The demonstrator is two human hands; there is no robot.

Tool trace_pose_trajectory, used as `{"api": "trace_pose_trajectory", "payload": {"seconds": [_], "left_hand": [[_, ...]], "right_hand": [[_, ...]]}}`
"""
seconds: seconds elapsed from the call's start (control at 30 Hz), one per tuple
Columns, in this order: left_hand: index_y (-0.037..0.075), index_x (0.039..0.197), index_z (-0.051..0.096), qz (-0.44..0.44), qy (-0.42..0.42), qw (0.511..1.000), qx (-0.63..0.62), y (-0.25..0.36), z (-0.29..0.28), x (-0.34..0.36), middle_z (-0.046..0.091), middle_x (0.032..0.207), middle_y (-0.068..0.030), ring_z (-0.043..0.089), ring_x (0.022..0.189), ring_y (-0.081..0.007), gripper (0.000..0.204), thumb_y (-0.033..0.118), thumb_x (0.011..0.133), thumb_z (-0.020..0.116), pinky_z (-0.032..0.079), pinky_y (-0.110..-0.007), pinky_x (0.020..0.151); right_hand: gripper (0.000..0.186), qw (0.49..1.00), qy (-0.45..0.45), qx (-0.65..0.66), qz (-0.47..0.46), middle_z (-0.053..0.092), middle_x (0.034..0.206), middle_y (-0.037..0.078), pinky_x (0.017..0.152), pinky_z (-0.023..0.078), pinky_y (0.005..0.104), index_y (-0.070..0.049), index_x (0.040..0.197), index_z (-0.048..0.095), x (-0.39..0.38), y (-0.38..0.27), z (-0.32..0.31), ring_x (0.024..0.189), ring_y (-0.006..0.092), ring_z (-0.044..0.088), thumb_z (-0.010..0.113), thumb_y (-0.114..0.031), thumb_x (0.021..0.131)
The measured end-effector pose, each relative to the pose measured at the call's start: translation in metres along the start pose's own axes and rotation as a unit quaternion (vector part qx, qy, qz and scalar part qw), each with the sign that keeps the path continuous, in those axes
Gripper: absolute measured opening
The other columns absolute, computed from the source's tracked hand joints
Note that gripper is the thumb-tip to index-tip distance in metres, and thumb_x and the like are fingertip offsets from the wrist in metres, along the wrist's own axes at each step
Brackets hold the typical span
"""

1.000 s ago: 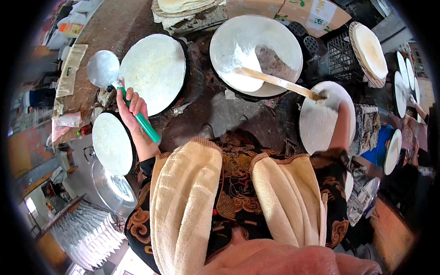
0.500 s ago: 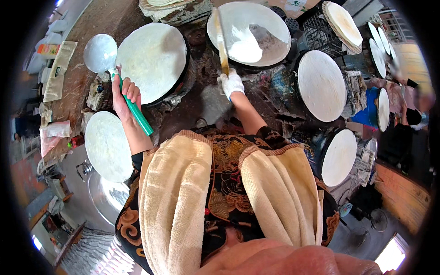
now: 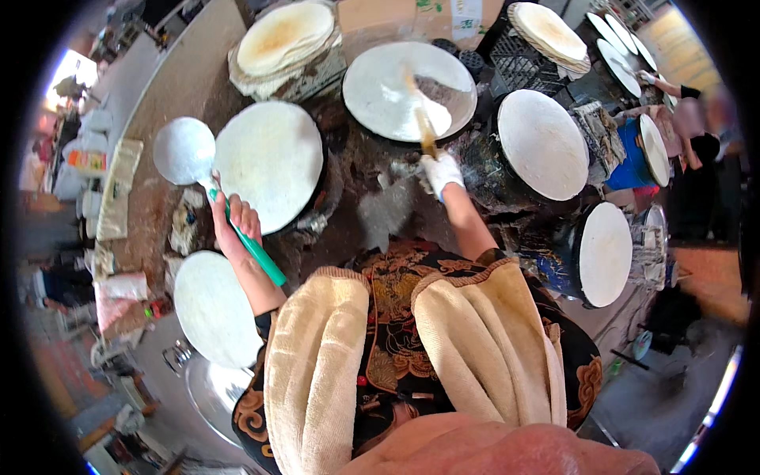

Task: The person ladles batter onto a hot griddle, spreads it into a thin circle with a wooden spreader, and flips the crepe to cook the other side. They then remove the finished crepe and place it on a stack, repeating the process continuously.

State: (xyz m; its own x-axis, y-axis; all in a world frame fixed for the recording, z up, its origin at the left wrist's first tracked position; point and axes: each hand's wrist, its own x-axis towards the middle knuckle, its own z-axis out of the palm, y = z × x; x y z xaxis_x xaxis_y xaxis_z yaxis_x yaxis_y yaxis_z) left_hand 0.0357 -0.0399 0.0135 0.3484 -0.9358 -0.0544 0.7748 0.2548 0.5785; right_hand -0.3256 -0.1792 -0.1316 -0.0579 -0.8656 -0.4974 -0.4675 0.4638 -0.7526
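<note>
My left hand (image 3: pixel 237 223) is closed around the green handle of a large metal ladle (image 3: pixel 184 150). The ladle's round bowl is held beside a white-coated round griddle (image 3: pixel 269 162). In a white glove, my right hand (image 3: pixel 443 172) grips a long, flat wooden spreader (image 3: pixel 426 127). The spreader's blurred far end lies over the round griddle (image 3: pixel 376 91) ahead of me. White wet batter covers most of that griddle, and a grey patch (image 3: pixel 451 96) shows on its right side.
More white-coated griddles stand at the right (image 3: pixel 543 144), the lower right (image 3: pixel 606 255) and the lower left (image 3: pixel 215 309). Stacks of flatbreads sit at the far left (image 3: pixel 285 38) and far right (image 3: pixel 548 30). A metal basin (image 3: pixel 218 396) is at lower left. Another person's arm (image 3: pixel 669 85) reaches in at far right.
The spreader has swept from the griddle's left part to over the white batter toward its right. The grey patch has shrunk. My left hand still holds the ladle; the whole view has shifted.
</note>
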Motion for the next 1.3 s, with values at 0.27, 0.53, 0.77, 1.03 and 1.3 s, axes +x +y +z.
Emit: {"api": "trace_pose_trajectory", "payload": {"seconds": [0.27, 0.53, 0.77, 1.03, 1.3], "left_hand": [[0.005, 0.088, 0.045, -0.021, -0.019, 0.999, 0.037, -0.013, 0.045, 0.012, 0.036, 0.052, 0.0011, 0.033, 0.035, -0.0081, 0.019, 0.020, 0.099, 0.042, 0.030, -0.021, 0.028], [0.004, 0.111, 0.048, -0.065, -0.036, 0.996, 0.038, -0.044, 0.059, 0.025, 0.036, 0.053, 0.0009, 0.033, 0.036, -0.0073, 0.020, 0.018, 0.099, 0.042, 0.030, -0.020, 0.029], [0.010, 0.128, 0.044, -0.085, -0.054, 0.994, 0.044, -0.051, 0.065, 0.028, 0.035, 0.053, 0.0012, 0.032, 0.035, -0.0079, 0.030, 0.018, 0.100, 0.040, 0.029, -0.020, 0.029], [0.010, 0.138, 0.036, -0.141, -0.057, 0.988, 0.018, -0.082, 0.074, 0.041, 0.034, 0.053, 0.0020, 0.031, 0.035, -0.0067, 0.039, 0.017, 0.099, 0.041, 0.029, -0.019, 0.030], [0.009, 0.139, 0.034, -0.166, -0.086, 0.982, 0.025, -0.097, 0.087, 0.045, 0.032, 0.052, 0.0024, 0.030, 0.035, -0.0062, 0.041, 0.015, 0.099, 0.039, 0.029, -0.020, 0.029]], "right_hand": [[0.039, 0.970, 0.076, -0.229, -0.035, 0.062, 0.101, 0.027, 0.086, 0.047, 0.0489, -0.006, 0.120, 0.053, -0.007, 0.026, -0.018, 0.096, 0.0418, 0.059, 0.045, -0.031, 0.091], [0.043, 0.971, 0.034, -0.213, -0.104, 0.062, 0.105, 0.026, 0.089, 0.046, 0.0454, -0.002, 0.111, 0.059, 0.019, -0.014, -0.050, 0.100, 0.0409, 0.058, 0.045, -0.036, 0.088], [0.040, 0.952, 0.091, -0.280, -0.087, 0.065, 0.095, 0.023, 0.078, 0.050, 0.0465, -0.004, 0.112, 0.056, 0.027, 0.043, -0.069, 0.089, 0.0371, 0.063, 0.041, -0.037, 0.093], [0.041, 0.938, 0.037, -0.281, -0.198, 0.063, 0.096, 0.024, 0.082, 0.047, 0.0467, -0.005, 0.106, 0.062, 0.055, 0.000, -0.112, 0.092, 0.0404, 0.060, 0.050, -0.041, 0.088], [0.038, 0.931, 0.144, -0.310, -0.126, 0.065, 0.097, 0.022, 0.080, 0.048, 0.0492, -0.007, 0.107, 0.060, 0.095, 0.044, -0.135, 0.089, 0.0399, 0.062, 0.048, -0.038, 0.090]]}}
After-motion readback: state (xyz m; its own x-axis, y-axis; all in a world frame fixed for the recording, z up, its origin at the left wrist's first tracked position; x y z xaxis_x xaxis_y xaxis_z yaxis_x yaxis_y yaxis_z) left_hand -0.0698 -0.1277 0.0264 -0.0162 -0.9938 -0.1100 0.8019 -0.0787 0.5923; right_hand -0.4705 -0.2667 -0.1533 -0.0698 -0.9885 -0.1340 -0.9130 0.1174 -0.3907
